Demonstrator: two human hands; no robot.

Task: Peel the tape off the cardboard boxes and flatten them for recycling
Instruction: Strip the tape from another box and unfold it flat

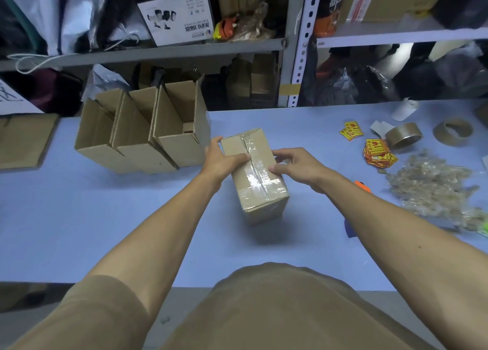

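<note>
A closed brown cardboard box (260, 188) lies on the blue table (105, 212), sealed with clear tape (254, 176) along its top seam and over its near end. My left hand (220, 159) grips the box's far left edge, thumb on the top by the tape. My right hand (295, 164) holds the right side, thumb pressed on the top next to the tape seam. Three open, empty cardboard boxes (148, 133) stand side by side at the left.
A pile of crumpled clear tape (433, 191) lies at the right, with red-and-yellow stickers (377, 152), a brown tape roll (402, 135) and an empty tape core (453, 131). An orange object (363, 185) shows behind my right forearm. Flat cardboard (23, 141) lies far left. Metal shelves (295, 43) stand behind.
</note>
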